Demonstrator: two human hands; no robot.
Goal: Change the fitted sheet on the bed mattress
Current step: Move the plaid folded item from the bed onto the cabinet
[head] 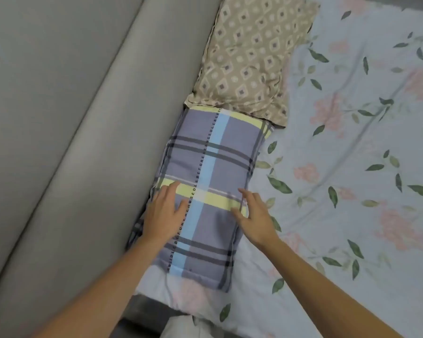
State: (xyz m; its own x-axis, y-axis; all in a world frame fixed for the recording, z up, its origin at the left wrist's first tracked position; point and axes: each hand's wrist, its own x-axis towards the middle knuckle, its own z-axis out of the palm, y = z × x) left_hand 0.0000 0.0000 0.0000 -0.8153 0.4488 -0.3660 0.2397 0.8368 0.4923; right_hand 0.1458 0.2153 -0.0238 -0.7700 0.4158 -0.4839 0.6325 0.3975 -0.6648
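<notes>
straight, relaxed fingers of the left hand lie flat on a plaid folded blanket; the right hand rests the same way on its right edge, gripping nothing. the blanket lies on the floral fitted sheet, against a grey headboard, a patterned pillow touching its far end. both forearms reach forward. likely best: slide fingers under both sides, lift the blanket clear so the sheet can come off.

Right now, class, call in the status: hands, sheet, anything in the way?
Both hands, left and right, flat on plaid pillow. Floral sheet on the mattress. Plaid and tan pillow in the way.
</notes>
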